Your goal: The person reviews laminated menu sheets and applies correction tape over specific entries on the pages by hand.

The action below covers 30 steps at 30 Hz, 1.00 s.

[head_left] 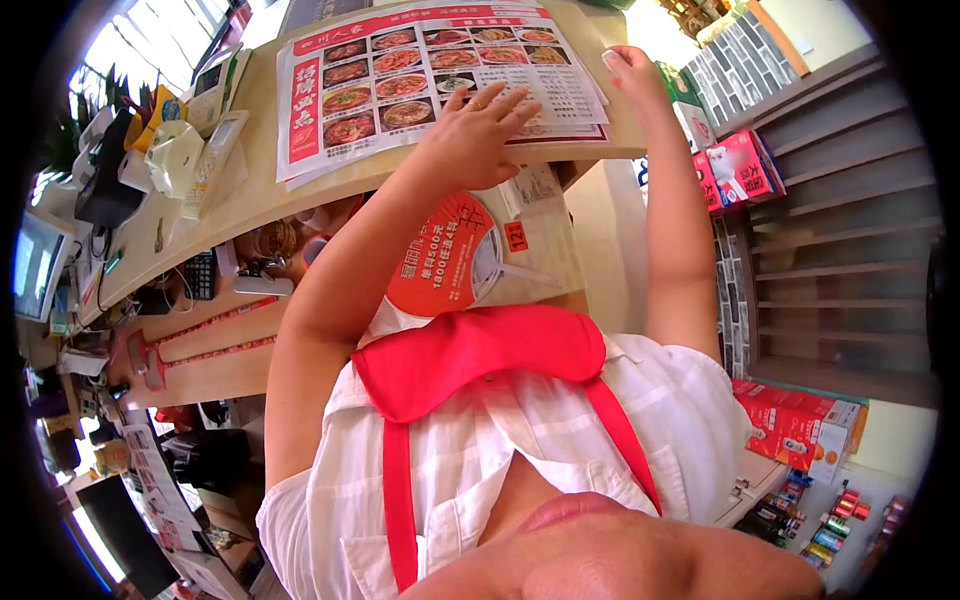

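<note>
The left hand (472, 138) is lying over the menu sheet (425, 72), fingers loosely spread, covering part of its lower edge; the right hand (632, 75) is curling beside its right edge, its grip hard to tell. White items (172, 158) are crowding the wooden counter (262, 130) leftward. The sheet's showing dish photos beside a red strip.

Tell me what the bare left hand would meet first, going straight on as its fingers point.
Most likely the white paper menu with red lettering and dish photos: the left hand lies on or just above it; exact depth is unclear. Beyond its edge, the pale wooden counter follows.
</note>
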### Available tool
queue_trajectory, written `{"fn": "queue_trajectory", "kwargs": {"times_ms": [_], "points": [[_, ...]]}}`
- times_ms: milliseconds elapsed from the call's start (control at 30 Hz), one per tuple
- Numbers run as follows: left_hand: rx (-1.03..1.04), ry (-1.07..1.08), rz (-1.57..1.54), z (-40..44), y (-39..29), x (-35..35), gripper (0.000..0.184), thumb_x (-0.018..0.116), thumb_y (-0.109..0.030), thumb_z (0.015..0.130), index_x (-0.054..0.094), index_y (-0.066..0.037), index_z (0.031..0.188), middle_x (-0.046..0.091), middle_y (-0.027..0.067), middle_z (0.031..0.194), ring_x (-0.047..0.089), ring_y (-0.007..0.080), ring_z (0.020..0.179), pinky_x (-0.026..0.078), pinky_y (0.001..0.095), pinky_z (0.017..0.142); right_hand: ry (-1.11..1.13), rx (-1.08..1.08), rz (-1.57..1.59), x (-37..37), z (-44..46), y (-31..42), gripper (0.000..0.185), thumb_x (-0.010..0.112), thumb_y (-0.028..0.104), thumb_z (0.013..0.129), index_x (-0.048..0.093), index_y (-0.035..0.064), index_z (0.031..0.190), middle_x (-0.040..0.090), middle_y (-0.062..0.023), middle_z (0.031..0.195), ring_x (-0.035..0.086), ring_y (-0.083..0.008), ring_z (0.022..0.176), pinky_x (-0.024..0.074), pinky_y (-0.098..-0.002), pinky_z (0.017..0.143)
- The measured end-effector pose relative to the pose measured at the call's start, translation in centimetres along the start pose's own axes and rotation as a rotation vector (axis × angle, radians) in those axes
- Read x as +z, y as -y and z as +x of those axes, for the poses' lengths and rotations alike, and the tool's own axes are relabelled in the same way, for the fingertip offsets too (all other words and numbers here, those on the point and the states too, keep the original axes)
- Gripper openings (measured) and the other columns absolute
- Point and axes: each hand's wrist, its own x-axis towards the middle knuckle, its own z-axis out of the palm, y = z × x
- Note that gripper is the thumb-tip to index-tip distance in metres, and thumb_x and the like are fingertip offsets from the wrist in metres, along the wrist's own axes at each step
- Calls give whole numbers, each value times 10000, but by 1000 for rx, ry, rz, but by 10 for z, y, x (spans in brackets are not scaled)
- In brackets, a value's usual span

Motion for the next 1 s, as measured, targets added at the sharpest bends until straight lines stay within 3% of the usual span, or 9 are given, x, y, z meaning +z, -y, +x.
{"fn": "queue_trajectory", "kwargs": {"times_ms": [67, 233, 367, 567, 767, 800, 900, 933, 1000], "points": [[-45, -41, 7, 1, 0, 4, 799, 653, -411, 751, 295, -129, 1407, 302, 103, 1454, 239, 290, 1357, 177, 483, 1104, 68, 140, 161, -9, -2, -3, 319, 585, 203, 873, 522, -16, 1097, 560, -67, 992, 581, -147, 852, 509, -284, 748], [-108, -65, -28, 5, 2, 8, 819, 620, -506, 768, 290, -115, 1407, 278, 123, 1461, 209, 310, 1366, 166, 492, 1105, 229, 184, -125, -24, -1, 0, 319, 580, 221, 823, 547, -9, 1042, 586, -58, 877, 593, -127, 795, 454, -211, 636], [-125, -82, -63, 7, 6, 11, 801, 618, -504, 773, 316, -99, 1395, 300, 134, 1448, 225, 323, 1357, 187, 487, 1098, 236, 176, -93, -23, -7, 16, 226, 575, 177, 740, 576, 3, 884, 587, -50, 728, 560, -126, 643, 403, -230, 520], [-137, -183, -181, 8, 16, 15, 725, 644, -425, 772, 387, -67, 1349, 373, 174, 1394, 305, 346, 1314, 259, 428, 1076, 351, 356, 55, -29, 4, 10, 163, 587, 202, 796, 545, 45, 791, 551, -28, 704, 517, -98, 591, 314, -202, 423], [-238, -191, -211, 8, 16, 9, 686, 675, -382, 756, 429, -98, 1331, 396, 175, 1377, 392, 327, 1263, 370, 402, 1012, 388, 275, 662, -18, 0, 21, 119, 576, 139, 837, 538, 47, 774, 539, -9, 721, 591, -131, 780, 445, -220, 585], [-244, -194, -203, 8, 15, 8, 686, 679, -389, 752, 438, -103, 1327, 404, 173, 1372, 402, 326, 1255, 375, 403, 1007, 454, 276, 734, -20, -9, 39, 187, 608, 118, 827, 576, -11, 957, 611, -72, 887, 615, -196, 893, 487, -289, 750], [-248, -207, -207, 9, 18, 9, 702, 691, -424, 735, 456, -109, 1316, 426, 168, 1357, 420, 327, 1241, 379, 408, 1004, 520, 190, 766, -11, -5, 37, 154, 555, 190, 882, 577, 46, 831, 571, -7, 814, 599, -149, 915, 479, -291, 823], [-248, -212, -213, 9, 19, 11, 710, 695, -438, 728, 461, -109, 1313, 433, 166, 1352, 424, 327, 1238, 377, 409, 1004, 518, 142, 671, -9, -2, 32, 194, 535, 221, 903, 583, 39, 953, 604, -25, 908, 595, -161, 979, 465, -323, 883], [-267, -208, -211, 9, 20, 12, 717, 696, -457, 722, 471, -107, 1304, 435, 162, 1351, 426, 326, 1237, 378, 410, 1002, 417, 126, 428, -6, -7, 34, 209, 534, 208, 907, 558, 36, 1023, 603, -34, 972, 589, -163, 1002, 467, -343, 892]]}}
